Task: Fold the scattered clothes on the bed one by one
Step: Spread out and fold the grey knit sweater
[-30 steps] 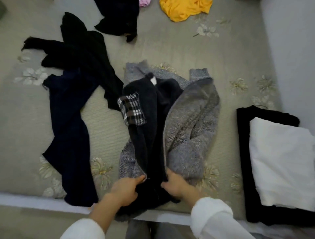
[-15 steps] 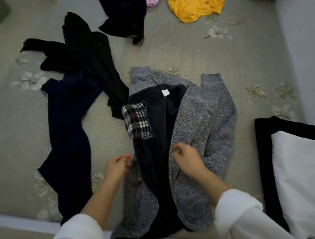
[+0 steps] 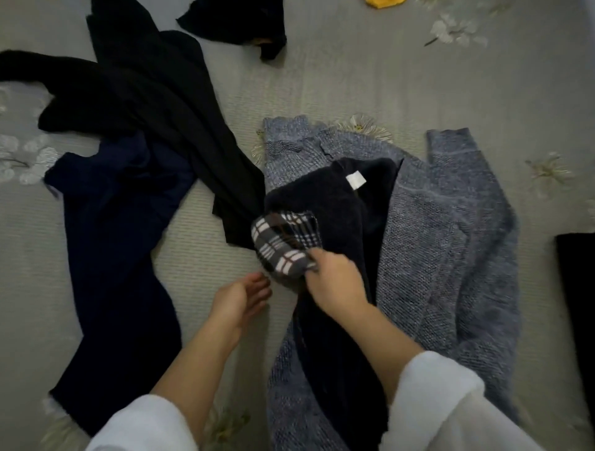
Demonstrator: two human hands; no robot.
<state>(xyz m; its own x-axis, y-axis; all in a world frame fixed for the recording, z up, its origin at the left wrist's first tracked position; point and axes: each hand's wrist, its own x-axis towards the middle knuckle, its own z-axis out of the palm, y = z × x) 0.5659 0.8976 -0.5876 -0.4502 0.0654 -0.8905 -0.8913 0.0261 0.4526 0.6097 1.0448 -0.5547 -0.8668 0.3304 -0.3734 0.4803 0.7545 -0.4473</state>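
Note:
A grey knit jacket [image 3: 450, 251] with a dark fleece lining [image 3: 341, 206] lies spread in the middle of the bed. A plaid pocket flap [image 3: 283, 244] sticks out on its left side. My right hand [image 3: 335, 283] pinches the lower edge of that plaid flap. Just left of the jacket's edge, my left hand [image 3: 241, 299] hovers with fingers apart, palm up, holding nothing. A navy garment [image 3: 119, 257] and a black garment [image 3: 145, 96] lie crumpled to the left.
Another black piece [image 3: 238, 22] lies at the top, and a yellow garment [image 3: 383, 3] peeks in at the top edge. A folded black item [image 3: 576, 289] sits at the right edge. The grey floral bedspread [image 3: 354, 80] shows between the clothes.
Both hands let go of the jacket's hem and moved up. My right hand went left to the plaid flap and gripped it; my left hand opened beside the jacket.

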